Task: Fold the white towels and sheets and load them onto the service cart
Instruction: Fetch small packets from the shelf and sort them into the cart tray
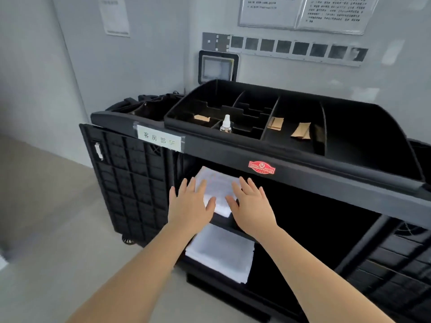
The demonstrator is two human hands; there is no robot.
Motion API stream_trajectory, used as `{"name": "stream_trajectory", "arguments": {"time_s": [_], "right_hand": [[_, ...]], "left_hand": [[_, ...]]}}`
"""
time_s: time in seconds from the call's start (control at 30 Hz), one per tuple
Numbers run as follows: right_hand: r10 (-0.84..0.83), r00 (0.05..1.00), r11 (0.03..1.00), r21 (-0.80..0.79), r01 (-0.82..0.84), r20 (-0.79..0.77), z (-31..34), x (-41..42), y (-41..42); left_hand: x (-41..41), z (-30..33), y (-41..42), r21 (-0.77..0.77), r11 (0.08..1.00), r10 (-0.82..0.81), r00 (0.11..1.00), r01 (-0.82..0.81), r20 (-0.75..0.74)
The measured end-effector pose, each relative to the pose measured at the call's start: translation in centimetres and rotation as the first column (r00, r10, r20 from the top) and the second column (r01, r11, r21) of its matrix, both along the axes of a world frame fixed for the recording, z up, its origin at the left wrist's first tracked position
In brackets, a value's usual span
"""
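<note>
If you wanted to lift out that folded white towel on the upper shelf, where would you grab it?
Probably by the folded towel's front edge, coming from the cart's open front: it lies flat, overhangs the upper shelf slightly, and the tray blocks access from above.

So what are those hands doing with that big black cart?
A person is loading folded linen into the service cart. The left hand and right hand lie flat, fingers straight, on a folded white towel on the upper shelf, seemingly pushing it in. Another folded white stack sits on the shelf below. The top tray holds a small bottle and brown paper packets.
</note>
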State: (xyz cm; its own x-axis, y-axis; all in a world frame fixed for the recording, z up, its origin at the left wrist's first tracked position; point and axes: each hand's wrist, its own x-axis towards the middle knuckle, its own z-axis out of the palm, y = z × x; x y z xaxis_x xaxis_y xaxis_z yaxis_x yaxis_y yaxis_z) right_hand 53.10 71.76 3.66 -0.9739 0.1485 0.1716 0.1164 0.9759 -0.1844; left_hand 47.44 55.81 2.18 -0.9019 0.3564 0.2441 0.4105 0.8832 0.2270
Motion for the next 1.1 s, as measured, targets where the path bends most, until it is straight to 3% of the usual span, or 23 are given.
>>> {"name": "stream_trajectory", "arguments": {"time_s": [0.2,0.43,0.7,0.93,1.1], "right_hand": [[0.188,0.982,0.982,-0.039,-0.186,0.035,-4.6,1.5,-9.8],[0.42,0.903,0.907,-0.07,-0.415,0.095,-8.5,3.4,-23.5],[0.729,0.671,0.681,-0.047,-0.731,0.133,-9.8,8.9,-43.1],[0.874,0.455,0.479,-0.146,-0.866,0.169,-11.3,18.0,-60.1],[0.932,0.316,0.34,-0.123,-0.932,0.178,-12.9,25.8,-70.4]], "left_hand": [[4.7,-4.0,-9.7,0.01,0.974,0.224,0.969,-0.226,0.1],[12.0,-8.2,-22.8,0.002,0.865,0.492,0.849,-0.502,0.193],[22.8,-11.4,-38.9,0.057,0.598,0.758,0.587,-0.8,0.285],[34.9,-12.7,-53.3,0.052,0.324,0.894,0.324,-0.945,0.311],[44.9,-13.1,-61.3,0.017,0.144,0.936,0.142,-0.989,0.322]]}}
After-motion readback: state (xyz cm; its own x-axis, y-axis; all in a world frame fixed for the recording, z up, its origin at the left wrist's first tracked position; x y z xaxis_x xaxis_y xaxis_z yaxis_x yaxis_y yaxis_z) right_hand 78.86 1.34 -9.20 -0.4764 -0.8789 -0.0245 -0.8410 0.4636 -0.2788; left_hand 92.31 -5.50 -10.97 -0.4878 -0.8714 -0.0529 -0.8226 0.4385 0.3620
